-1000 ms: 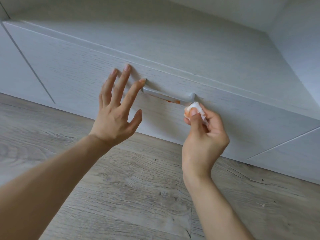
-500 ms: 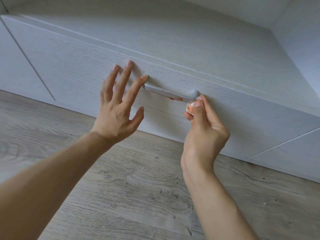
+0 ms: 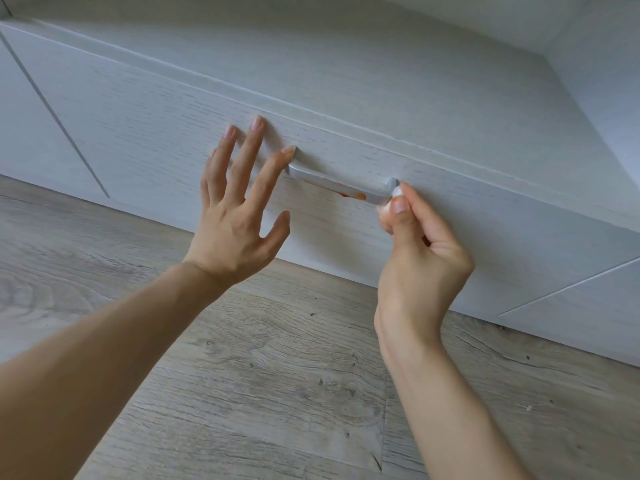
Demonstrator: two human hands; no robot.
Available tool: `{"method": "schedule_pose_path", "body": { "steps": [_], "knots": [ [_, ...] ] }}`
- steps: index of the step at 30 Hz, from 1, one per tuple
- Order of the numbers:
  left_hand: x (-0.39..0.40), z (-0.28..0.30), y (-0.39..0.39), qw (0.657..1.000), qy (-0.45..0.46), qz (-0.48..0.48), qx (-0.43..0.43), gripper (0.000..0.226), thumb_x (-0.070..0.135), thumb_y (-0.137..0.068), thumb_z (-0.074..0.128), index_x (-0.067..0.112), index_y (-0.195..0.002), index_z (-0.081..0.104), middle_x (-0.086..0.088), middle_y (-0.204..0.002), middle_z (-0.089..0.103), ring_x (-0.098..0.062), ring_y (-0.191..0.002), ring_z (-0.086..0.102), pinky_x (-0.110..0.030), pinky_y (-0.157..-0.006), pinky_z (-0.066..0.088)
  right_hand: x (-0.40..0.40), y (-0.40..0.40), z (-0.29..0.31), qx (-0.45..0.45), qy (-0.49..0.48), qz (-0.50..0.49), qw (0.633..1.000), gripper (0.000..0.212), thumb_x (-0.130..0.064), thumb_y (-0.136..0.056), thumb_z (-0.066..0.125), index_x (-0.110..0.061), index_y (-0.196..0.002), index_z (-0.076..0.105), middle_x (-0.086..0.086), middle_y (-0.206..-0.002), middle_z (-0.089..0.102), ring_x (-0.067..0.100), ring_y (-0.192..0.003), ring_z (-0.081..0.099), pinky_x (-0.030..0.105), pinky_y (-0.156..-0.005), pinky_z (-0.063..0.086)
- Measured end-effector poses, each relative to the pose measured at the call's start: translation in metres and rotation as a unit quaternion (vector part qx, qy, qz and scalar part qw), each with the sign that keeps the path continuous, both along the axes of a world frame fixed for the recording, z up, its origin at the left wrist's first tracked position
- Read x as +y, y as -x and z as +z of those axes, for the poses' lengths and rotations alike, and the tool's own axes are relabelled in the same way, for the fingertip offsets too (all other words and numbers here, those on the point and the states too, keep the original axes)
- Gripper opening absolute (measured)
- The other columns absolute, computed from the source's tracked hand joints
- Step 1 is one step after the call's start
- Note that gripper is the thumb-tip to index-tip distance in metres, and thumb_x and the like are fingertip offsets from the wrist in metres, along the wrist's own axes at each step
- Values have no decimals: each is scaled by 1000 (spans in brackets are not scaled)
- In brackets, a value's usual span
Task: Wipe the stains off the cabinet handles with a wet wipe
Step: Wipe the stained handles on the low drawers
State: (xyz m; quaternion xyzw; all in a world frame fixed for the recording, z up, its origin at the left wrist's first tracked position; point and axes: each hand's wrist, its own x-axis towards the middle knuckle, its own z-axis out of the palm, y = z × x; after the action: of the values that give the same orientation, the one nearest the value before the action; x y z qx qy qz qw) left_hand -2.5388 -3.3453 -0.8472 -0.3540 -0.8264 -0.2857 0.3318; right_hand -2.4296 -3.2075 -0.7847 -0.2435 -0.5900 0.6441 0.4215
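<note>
A pale metal bar handle (image 3: 341, 183) is fixed across the upper middle of a white wood-grain cabinet front (image 3: 156, 126). An orange-red stain (image 3: 348, 192) is smeared along the handle's lower edge, toward its right half. No writing, brand or label can be read on any surface.

A small white wet wipe (image 3: 394, 195) is pressed against the handle's right end. It is pinched by the right hand (image 3: 420, 252), whose grip is curled tight, thumb in front and fingers folded behind. Most of the wipe is hidden inside that grip; only a small crumpled part is seen above the thumbnail, and its full size cannot be made out.

The left hand (image 3: 232, 220) is held flat with its fingers spread against the cabinet front, just left of the handle. Its forefinger tip is touching the handle's left end, and nothing is held in it. Both forearms are cut off by the lower edge of the view.

Thin seams are seen at the left and lower right of the cabinet front, where neighbouring panels meet it. A pale top surface (image 3: 381, 64) is seen above the front, running back to a wall at the right. Below the cabinet, a grey wood-look floor (image 3: 277, 393) is laid.
</note>
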Motion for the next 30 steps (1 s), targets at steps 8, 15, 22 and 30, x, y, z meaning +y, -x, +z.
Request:
{"method": "schedule_pose_path", "body": {
  "steps": [8, 15, 22, 30],
  "knots": [
    [-4, 3, -2, 1000, 12, -4, -8, 65, 27, -85, 53, 17, -144, 26, -21, -152, 14, -42, -141, 7, -55, -114, 12, -11, -6, -3, 26, -42, -10, 999, 24, 1, -79, 70, -23, -83, 69, 16, -92, 66, 10, -75, 63, 15, -73, 50],
    [-11, 7, -2, 999, 35, -7, -8, 64, 28, -87, 52, 17, -145, 26, -21, -153, 15, -40, -142, 8, -46, -117, 8, -11, -6, -6, 42, -75, -12, 996, 25, 2, -76, 73, -22, -80, 68, 10, -83, 64, 5, -72, 62, 17, -72, 48],
    [-12, 7, -2, 999, 44, -8, -13, 66, 29, -87, 52, 19, -146, 24, -20, -154, 13, -39, -143, 7, -46, -117, 9, -5, -10, -8, 43, -114, 15, 992, 19, -7, -81, 70, -25, -85, 70, 9, -83, 71, 21, -79, 70, 33, -78, 52],
    [-11, 7, -2, 999, 43, -5, -11, 65, 28, -87, 53, 18, -145, 25, -21, -154, 15, -40, -143, 7, -45, -117, 8, -9, -5, -9, 40, -128, 17, 991, 17, -7, -79, 71, -23, -86, 71, 0, -84, 67, 15, -77, 69, 30, -76, 54]
  ]
}}
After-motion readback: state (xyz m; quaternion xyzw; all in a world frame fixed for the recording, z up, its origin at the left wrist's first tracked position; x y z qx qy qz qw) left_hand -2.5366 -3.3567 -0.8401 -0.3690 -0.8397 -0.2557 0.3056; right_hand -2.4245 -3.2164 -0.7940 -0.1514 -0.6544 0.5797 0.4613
